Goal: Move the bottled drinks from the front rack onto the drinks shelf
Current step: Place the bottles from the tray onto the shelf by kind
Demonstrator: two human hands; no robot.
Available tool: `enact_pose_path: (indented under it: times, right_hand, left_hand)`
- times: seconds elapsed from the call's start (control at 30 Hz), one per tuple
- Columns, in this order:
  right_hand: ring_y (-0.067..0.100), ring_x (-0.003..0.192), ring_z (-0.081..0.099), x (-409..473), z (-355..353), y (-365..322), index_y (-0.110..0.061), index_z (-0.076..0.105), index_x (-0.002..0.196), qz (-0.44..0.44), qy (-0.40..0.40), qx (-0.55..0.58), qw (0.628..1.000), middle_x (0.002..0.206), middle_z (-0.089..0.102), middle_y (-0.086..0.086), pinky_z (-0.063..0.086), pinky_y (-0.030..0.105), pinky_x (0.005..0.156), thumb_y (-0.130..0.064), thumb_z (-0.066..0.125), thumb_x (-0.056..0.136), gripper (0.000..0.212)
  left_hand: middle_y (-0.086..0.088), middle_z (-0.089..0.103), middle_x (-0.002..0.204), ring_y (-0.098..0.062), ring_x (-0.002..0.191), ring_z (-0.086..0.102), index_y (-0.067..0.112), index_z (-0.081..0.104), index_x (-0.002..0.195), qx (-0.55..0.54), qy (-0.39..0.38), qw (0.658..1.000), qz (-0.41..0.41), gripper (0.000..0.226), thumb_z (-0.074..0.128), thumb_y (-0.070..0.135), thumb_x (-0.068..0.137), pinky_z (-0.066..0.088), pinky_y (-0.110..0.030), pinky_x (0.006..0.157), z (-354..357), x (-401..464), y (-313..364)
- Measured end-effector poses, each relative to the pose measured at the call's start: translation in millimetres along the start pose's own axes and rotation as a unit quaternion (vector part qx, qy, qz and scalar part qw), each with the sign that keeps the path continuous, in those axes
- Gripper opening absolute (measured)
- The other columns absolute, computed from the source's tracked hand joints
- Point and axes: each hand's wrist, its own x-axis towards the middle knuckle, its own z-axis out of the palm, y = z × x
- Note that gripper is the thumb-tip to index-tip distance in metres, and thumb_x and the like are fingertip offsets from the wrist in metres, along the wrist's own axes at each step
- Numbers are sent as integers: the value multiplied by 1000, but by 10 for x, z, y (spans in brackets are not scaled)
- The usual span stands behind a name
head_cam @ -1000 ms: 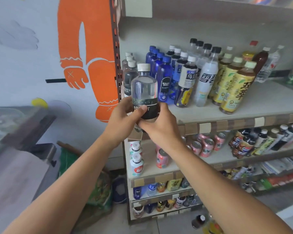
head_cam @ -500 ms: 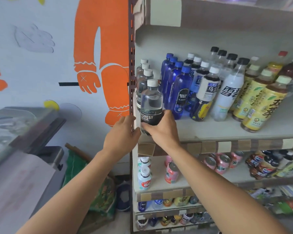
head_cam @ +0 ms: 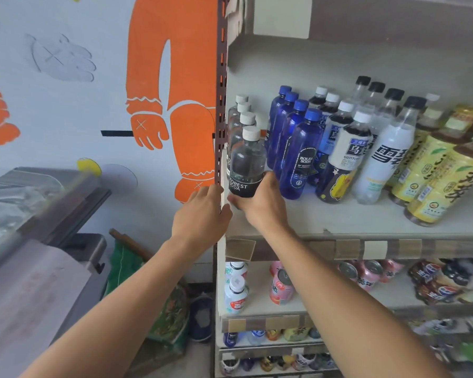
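Shop drinks shelf point(head_cam: 339, 216), orange mural wall to its left. R hand point(head_cam: 260, 203) grips Forest Soda bottle point(head_cam: 247, 165) low, upright at shelf front-left; blue bottles point(head_cam: 298, 148) just right. L hand point(head_cam: 202, 214) beside it, fingers loose, holding nothing.

Bottle point(head_cam: 247, 165): clear plastic, white cap, black "FOREST SODA" label; upright.
Position: front of the row of matching bottles, at the left end of the drinks shelf point(head_cam: 339, 219), beside its perforated upright.
Contact: base hidden; whether it is seated on the shelf cannot be determined.
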Motion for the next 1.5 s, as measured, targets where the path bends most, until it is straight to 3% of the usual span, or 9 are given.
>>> enact_pose_path:
  times: [0.57, 0.7, 0.83, 1.0, 1.2, 1.37, 1.5]
  right_hand:
    - [31, 106, 63, 77, 96, -9, -11, 43, 123, 38, 1, -52, 998, 121, 57, 7, 43, 32, 73, -50, 80, 73, 73]
    - [30, 105, 63, 52, 36, -31, -8, 47, 123, 54, -32, -45, 997, 121, 60, 9, 45, 30, 75, -51, 80, 71, 75]
    - [29, 112, 58, -111, -82, 6, -6, 46, 126, 24, -31, -74, 997, 124, 54, 11, 38, 28, 76, -48, 80, 75, 74]
    - [29, 123, 49, -468, -298, 44, -12, 46, 134, -25, -7, -110, 994, 133, 50, 10, 43, 37, 87, -45, 66, 87, 61]
    - [27, 124, 47, -853, -757, 154, -16, 47, 136, -81, 35, -200, 976, 136, 48, 5, 48, 41, 89, -42, 58, 93, 52]
    - [29, 116, 52, -1158, -1308, 419, -14, 49, 132, -101, 64, -283, 951, 131, 50, 5, 50, 41, 77, -42, 55, 93, 49]
    - [31, 113, 54, -1417, -1873, 730, -13, 50, 130, -77, 71, -329, 938, 124, 53, 8, 49, 43, 82, -42, 54, 93, 48]
  left_hand:
    - [2, 57, 129, -21, 117, 55, 22, 47, 130, -4, 11, 1000, 0, 36, 48, 38, 97, 55, -42, 83, -68, -61, -13]
    - [1, 59, 127, -23, 115, 56, 23, 48, 126, -5, 21, 1000, 6, 33, 51, 36, 96, 55, -42, 82, -148, -114, -10]
    - [1, 59, 127, -22, 114, 56, 21, 48, 127, -3, 26, 1000, 17, 34, 51, 35, 96, 54, -41, 80, -230, -220, -12]
    - [0, 56, 131, -23, 119, 54, 21, 47, 132, -24, 29, 999, 37, 37, 50, 34, 97, 50, -39, 80, -318, -371, 67]
    - [0, 59, 125, -23, 112, 55, 21, 48, 129, -40, 26, 995, 90, 34, 51, 32, 97, 51, -36, 74, -288, -557, 404]
    - [-2, 57, 129, -25, 118, 53, 19, 49, 132, -53, 10, 989, 135, 38, 52, 30, 96, 49, -39, 82, -166, -734, 909]
    - [-3, 56, 131, -26, 120, 51, 19, 49, 134, -59, -8, 981, 183, 40, 51, 30, 96, 47, -40, 88, 12, -927, 1522]
